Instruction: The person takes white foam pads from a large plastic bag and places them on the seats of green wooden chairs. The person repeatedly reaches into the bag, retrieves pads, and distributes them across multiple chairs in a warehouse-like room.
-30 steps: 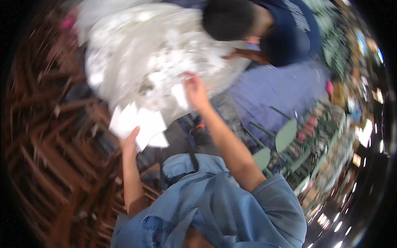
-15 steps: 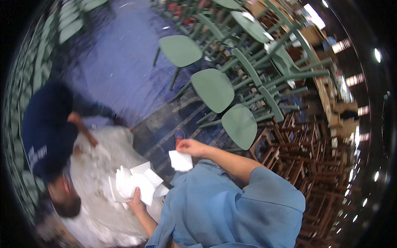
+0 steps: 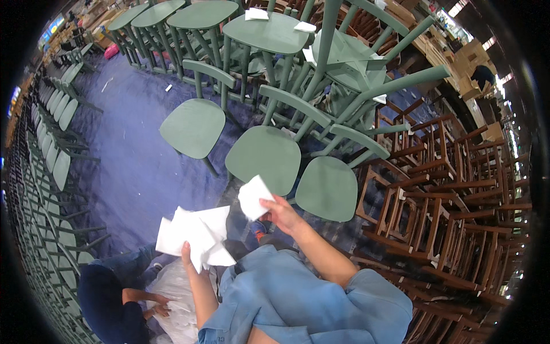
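Note:
My left hand (image 3: 191, 265) is closed on a loose fan of thin white sheets (image 3: 197, 234), its thumb lying over their near edge. My right hand (image 3: 282, 214) pinches a single white sheet (image 3: 252, 195) between thumb and fingers, apart from the others. Whether the sheets are foam or paper I cannot tell. That single sheet is held in front of a green chair (image 3: 263, 157); a second green chair (image 3: 326, 188) stands just to its right. Similar white pieces (image 3: 256, 14) rest on the seat of a green chair (image 3: 269, 33) farther back.
At lower left a person in dark blue (image 3: 109, 304) bends with both hands on a translucent plastic bag (image 3: 180, 312). An upturned green chair (image 3: 352, 63) rests among others at the back. Brown wooden frames (image 3: 435, 212) pile up on the right. Blue sheeting (image 3: 137, 166) covers the floor.
My view has swung toward the chairs. My right hand, with its single sheet, has come up to the chair seats. The fanned sheets have left the spot above the plastic bag.

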